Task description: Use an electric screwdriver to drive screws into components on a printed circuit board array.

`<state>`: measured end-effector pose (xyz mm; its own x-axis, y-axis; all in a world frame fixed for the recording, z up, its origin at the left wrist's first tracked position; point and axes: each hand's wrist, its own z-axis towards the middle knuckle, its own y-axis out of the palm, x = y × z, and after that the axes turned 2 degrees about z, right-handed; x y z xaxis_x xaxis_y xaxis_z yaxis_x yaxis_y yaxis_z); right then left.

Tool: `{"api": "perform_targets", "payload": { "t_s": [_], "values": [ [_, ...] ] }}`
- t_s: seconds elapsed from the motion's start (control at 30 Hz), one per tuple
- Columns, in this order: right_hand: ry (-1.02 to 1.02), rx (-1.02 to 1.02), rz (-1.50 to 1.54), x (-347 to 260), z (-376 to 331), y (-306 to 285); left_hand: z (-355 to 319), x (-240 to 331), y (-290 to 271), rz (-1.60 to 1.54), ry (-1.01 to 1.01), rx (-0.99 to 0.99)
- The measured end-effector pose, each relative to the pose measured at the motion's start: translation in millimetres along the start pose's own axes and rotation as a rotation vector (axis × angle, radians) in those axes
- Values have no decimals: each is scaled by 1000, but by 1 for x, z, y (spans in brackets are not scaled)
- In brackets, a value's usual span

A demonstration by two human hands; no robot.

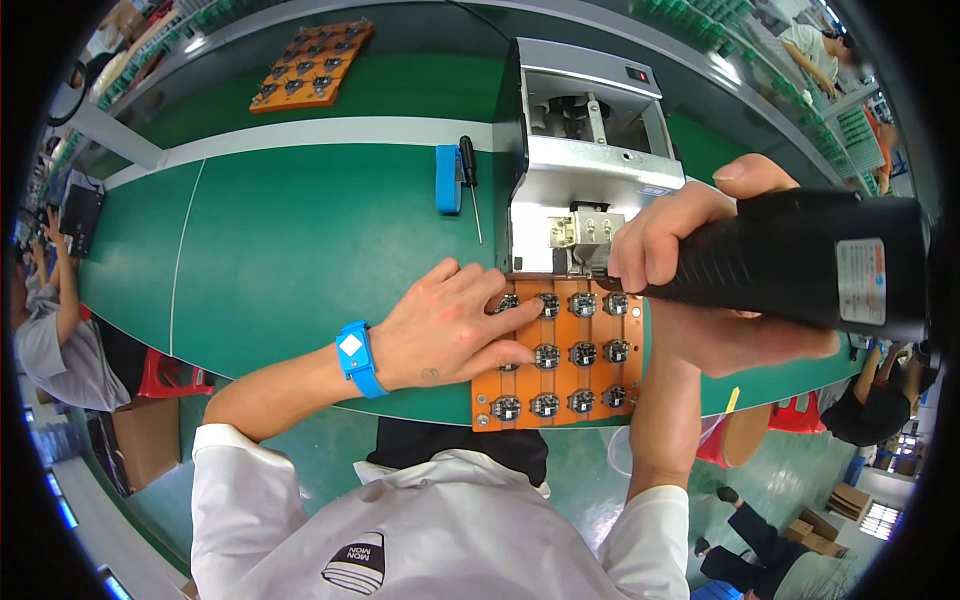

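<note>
1. Rear tray: An orange tray (pixel 322 100) bearing small round parts lies tilted at the rear left, well apart from both hands.
2. Left wrist: A blue wristband (pixel 364 362) with a white patch encircles it.
3. Left hand: The left hand (pixel 445 325) is palm down, loosely spread, thumb and index finger apart. The index fingertip is at a round module (pixel 547 306); whether it presses on the part cannot be told. The thumb tip is near the module below.
4. Hand tool: A screwdriver (pixel 467 160) lies beside a blue band (pixel 448 180) on the green mat (pixel 290 250). Its handle faces the rear; its shaft points toward the person.
5. Front tray: The orange work tray (pixel 563 380) lies beneath and to the right of the left fingertips, at the table's near edge. Its modules form rows across and columns running away from the person. Its longer axis cannot be told.
6. Machine: A silver machine (pixel 600 155) stands directly behind the work tray, its open front toward the person.
7. Right hand: The right hand (pixel 695 328) is closed around a black handheld tool (pixel 800 265), above the tray's right side. The tool's long axis runs crosswise: narrow end left, toward the machine's lower front; broad, labelled end right.
</note>
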<state>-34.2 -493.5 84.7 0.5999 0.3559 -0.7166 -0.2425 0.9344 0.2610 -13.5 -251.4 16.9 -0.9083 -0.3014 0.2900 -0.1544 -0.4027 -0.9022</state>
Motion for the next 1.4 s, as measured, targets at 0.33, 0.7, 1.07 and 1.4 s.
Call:
{"api": "perform_targets", "payload": {
  "t_s": [0.33, 0.7, 1.07, 1.4],
  "values": [
    [70, 24, 216, 19, -30, 17, 0, -3, 1, -134, -66, -30],
    [144, -24, 137, 29, -36, 8, 1, -2, -1, -116, -71, -77],
    [333, -31, 85, 25, -47, 12, 1, -2, -3, -123, -73, -108],
    [118, 30, 227, 6, -26, 17, 1, -1, 0, -96, -63, -41]
  ]
}}
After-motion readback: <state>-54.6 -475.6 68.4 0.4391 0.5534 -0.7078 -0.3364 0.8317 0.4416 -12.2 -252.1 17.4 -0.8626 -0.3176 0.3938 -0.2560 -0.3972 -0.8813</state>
